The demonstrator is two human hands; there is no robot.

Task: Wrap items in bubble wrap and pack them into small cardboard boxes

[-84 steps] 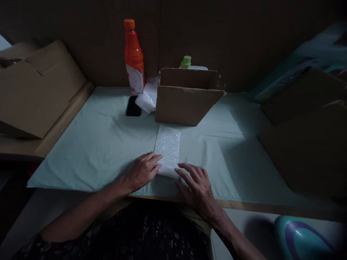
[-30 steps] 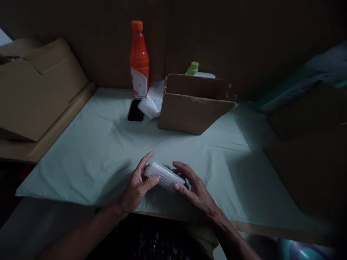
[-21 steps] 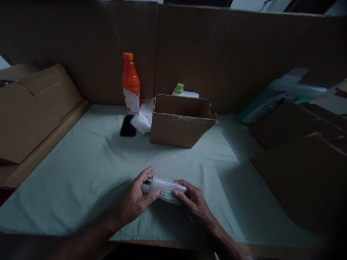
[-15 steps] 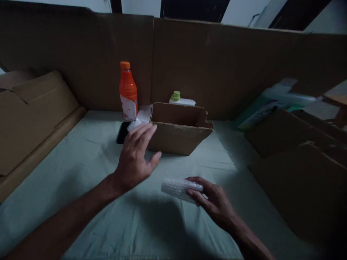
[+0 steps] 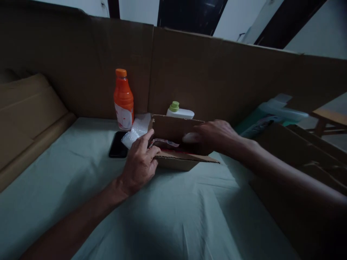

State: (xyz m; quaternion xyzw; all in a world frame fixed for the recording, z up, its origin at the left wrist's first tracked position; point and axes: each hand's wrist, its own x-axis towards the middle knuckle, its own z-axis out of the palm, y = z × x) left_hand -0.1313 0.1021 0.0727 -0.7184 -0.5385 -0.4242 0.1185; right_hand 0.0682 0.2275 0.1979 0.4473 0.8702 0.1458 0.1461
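Observation:
My left hand grips the left front corner of a small open cardboard box, thumb at the rim and fingers at its left side. Over the box's right part is my right hand, blurred by motion, its fingers curled down inside. A pale, smeared object shows at its fingertips; I cannot make out what it is. Within the box lies something in clear plastic, with a bit of red beside it. A sheet of bubble wrap rests against the box's left side, partly over a black phone.
An orange bottle stands behind the phone. Behind the box is a white bottle with a green cap. Cardboard walls rise at the back and left. At right are a teal jug and more cardboard. Pale green cloth covers the surface.
My right hand has gone from the front of the cloth, where it held a bubble-wrapped package, up into the box. My left hand has closed on the box's corner, and the box's front wall leans outward.

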